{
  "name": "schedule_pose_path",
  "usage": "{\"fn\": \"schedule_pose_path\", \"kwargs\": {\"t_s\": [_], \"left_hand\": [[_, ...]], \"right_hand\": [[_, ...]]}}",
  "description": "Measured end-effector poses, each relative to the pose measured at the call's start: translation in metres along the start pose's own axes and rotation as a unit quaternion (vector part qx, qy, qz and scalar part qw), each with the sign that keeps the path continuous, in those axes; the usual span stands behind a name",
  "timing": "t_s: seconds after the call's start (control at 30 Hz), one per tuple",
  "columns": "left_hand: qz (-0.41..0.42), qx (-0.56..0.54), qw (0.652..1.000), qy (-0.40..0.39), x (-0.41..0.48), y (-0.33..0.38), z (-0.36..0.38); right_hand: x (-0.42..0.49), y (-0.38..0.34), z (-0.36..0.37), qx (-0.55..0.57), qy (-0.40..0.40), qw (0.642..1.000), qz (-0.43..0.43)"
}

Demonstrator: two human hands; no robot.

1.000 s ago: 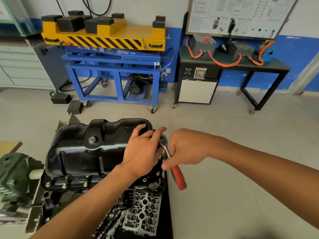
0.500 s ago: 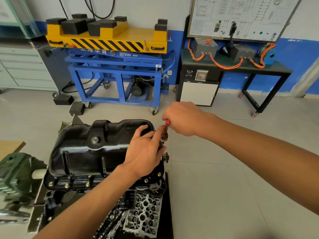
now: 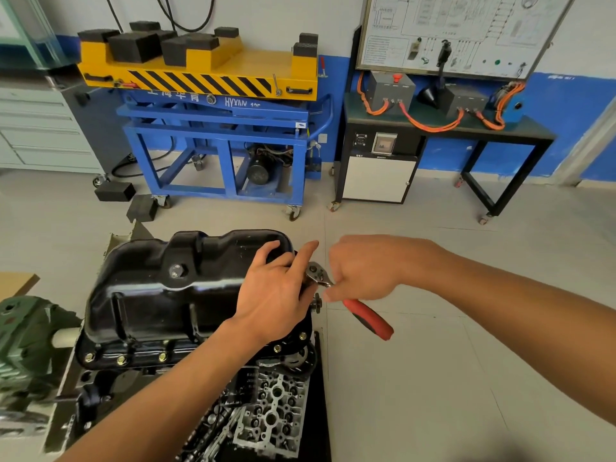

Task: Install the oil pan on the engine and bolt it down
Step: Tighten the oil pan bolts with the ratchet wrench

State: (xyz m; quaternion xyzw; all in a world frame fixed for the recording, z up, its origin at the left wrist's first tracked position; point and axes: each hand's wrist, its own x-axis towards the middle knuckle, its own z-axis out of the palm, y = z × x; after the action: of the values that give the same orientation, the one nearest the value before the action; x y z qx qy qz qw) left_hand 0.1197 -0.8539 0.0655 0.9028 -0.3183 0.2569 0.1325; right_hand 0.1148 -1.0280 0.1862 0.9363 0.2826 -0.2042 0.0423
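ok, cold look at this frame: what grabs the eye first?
The glossy black oil pan sits low centre-left on the engine, the left hand resting on its right end. Right beside it, the right hand grips a red-handled ratchet at the pan's edge. Behind stands a yellow hazard-striped lift table.

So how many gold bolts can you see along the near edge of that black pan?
5. Three bolts sit in a row at the left of that edge; two more are right of the left forearm. That arm may hide others.
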Motion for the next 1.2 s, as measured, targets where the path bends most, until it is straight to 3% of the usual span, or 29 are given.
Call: {"fn": "schedule_pose_path", "kwargs": {"t_s": [0.27, 0.43, 0.63, 0.73, 0.87, 1.0, 1.07, 1.2], "left_hand": [[-0.006, -0.008, 1.000, -0.009, 0.000, 0.001, -0.005], [0.006, 0.000, 1.000, -0.025, -0.001, -0.001, -0.005], [0.020, 0.002, 0.999, -0.029, 0.000, -0.002, -0.011], [0.014, 0.001, 0.999, -0.043, -0.001, -0.001, -0.015], [0.008, -0.028, 0.998, -0.054, -0.004, 0.008, -0.014], [0.007, -0.037, 0.998, -0.057, -0.003, 0.014, -0.011], [0.001, -0.035, 0.998, -0.059, -0.003, 0.012, -0.012], [0.008, -0.044, 0.998, -0.038, -0.005, 0.009, -0.014]], "right_hand": [[0.002, -0.010, 0.012, 0.071, 0.076, 0.994, 0.012], [0.004, -0.019, 0.039, 0.222, 0.145, 0.962, 0.069], [0.005, -0.038, 0.058, 0.250, 0.213, 0.937, 0.121], [-0.001, -0.042, 0.055, 0.196, 0.206, 0.953, 0.106], [-0.017, -0.038, 0.036, -0.011, 0.157, 0.985, 0.072], [-0.012, -0.020, 0.016, -0.154, 0.148, 0.975, 0.063], [-0.006, -0.006, 0.010, -0.224, 0.189, 0.956, 0.016], [-0.003, 0.013, 0.019, -0.226, 0.258, 0.937, -0.060]]}}
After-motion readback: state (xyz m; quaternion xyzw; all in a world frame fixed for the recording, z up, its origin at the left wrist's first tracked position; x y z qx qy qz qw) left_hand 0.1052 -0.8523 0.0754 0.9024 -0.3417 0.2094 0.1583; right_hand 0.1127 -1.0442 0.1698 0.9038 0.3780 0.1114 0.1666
